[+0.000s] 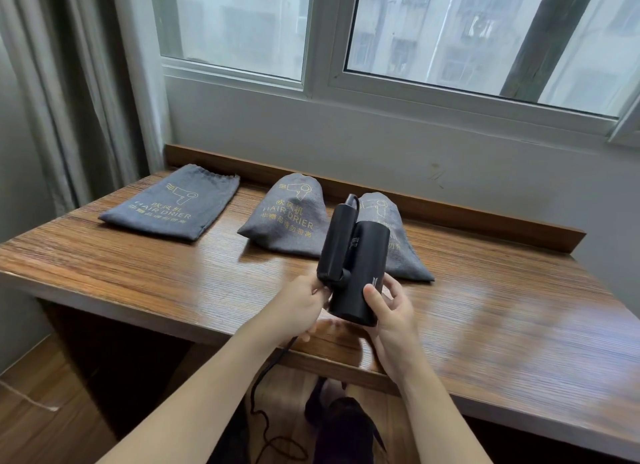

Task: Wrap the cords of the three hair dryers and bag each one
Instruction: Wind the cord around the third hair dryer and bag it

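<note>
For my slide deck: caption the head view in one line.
Both hands hold a folded black hair dryer above the wooden table, cord dangling.

1. A black folding hair dryer (353, 262) is held upright above the tabletop's near edge, handle folded against the barrel.
2. Its black cord (266, 377) hangs loose below the tabletop, unwrapped.
3. One grey printed bag (169, 204) lies flat at far left.
4. Two bulging grey bags (287, 217) (401, 259) sit side by side behind the dryer.
</note>
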Demonstrator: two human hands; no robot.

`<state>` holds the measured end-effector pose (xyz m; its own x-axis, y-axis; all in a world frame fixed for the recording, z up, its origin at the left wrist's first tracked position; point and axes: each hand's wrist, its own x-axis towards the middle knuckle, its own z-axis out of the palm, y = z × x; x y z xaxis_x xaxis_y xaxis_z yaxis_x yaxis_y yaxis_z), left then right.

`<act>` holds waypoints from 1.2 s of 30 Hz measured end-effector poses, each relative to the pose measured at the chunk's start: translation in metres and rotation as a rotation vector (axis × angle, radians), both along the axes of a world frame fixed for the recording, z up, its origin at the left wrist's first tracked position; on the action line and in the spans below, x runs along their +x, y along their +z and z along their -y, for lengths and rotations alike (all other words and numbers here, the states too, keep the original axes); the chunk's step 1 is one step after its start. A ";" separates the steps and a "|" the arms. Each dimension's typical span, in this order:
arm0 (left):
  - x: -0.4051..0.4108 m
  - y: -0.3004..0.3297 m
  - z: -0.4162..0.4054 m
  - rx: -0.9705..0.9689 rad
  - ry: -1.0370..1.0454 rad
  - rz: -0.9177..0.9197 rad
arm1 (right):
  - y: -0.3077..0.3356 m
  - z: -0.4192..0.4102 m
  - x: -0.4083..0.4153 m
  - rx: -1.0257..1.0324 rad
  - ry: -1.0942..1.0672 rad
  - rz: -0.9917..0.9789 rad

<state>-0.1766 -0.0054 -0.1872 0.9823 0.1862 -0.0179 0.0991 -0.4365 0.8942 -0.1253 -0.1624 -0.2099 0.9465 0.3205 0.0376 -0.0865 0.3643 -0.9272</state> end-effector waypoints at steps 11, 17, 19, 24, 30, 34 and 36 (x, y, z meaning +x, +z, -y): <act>-0.018 0.034 0.007 0.183 -0.142 -0.088 | -0.005 -0.002 0.003 -0.047 -0.338 0.043; -0.021 0.074 -0.015 0.565 -0.025 0.203 | -0.002 -0.004 -0.005 -0.238 -0.194 0.232; -0.024 0.088 -0.022 0.592 -0.104 0.251 | -0.001 -0.001 -0.006 -0.222 -0.091 0.213; -0.029 0.117 -0.047 0.604 -0.240 0.184 | 0.002 0.005 -0.006 -0.135 0.122 0.163; -0.025 0.130 -0.049 0.708 -0.207 0.238 | 0.003 0.011 -0.003 -0.160 0.278 0.252; -0.024 0.140 -0.056 0.805 -0.089 0.367 | 0.006 0.015 0.002 -0.134 0.386 0.238; -0.025 0.145 -0.054 0.760 -0.120 0.387 | 0.006 0.015 0.004 -0.105 0.484 0.217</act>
<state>-0.2014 0.0487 -0.0425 0.9074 -0.0938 0.4097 -0.2378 -0.9183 0.3165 -0.1212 -0.1770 -0.2035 0.6640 0.7304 0.1602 -0.0242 0.2351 -0.9717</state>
